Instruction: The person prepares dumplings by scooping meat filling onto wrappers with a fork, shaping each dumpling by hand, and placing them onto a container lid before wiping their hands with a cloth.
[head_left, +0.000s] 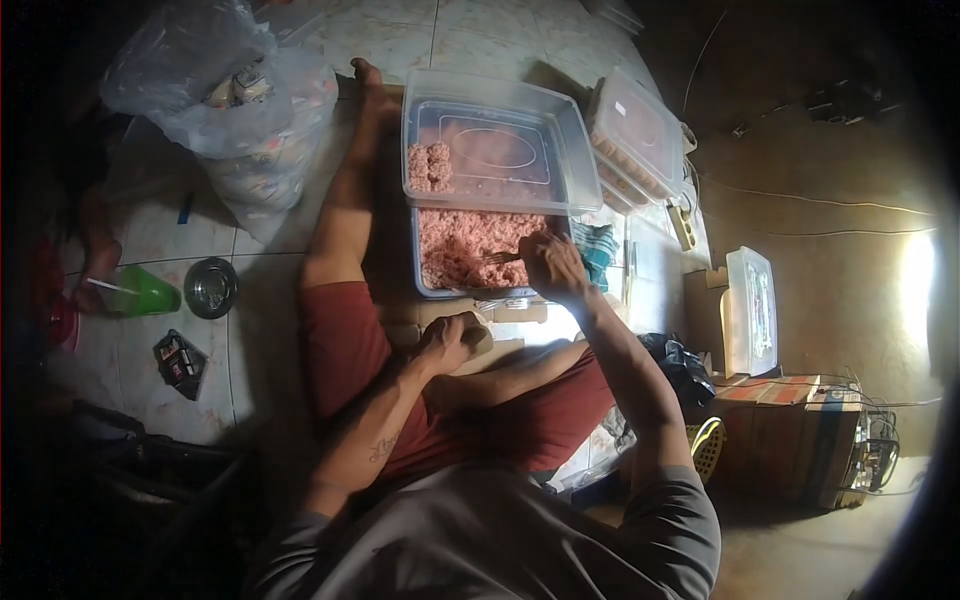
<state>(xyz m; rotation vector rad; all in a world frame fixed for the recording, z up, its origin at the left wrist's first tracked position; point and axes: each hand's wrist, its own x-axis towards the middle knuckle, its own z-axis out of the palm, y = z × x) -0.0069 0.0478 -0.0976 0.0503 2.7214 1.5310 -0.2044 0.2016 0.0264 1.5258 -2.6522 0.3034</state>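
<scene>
My right hand (555, 265) is closed around a fork (500, 258), its tines in a pink, crumbly, mince-like mixture (455, 240). That mixture fills a blue-grey tub (418, 270) in front of me. Across the tub's far part rests a clear plastic box (585, 160). Several rough pink lumps (430, 165) sit together at the left inside the clear box. My left hand (452, 340) is closed around a tan, rounded piece (480, 338) just short of the tub; its kind is not clear.
Lidded clear boxes (635, 130) are stacked right of the tub, near a green cloth (596, 255). A large plastic bag (250, 120) stands at the left. A person's hand (100, 262) is beside a green cup (150, 290) and a glass ashtray (211, 287). Cardboard boxes (775, 440) stand by the wall.
</scene>
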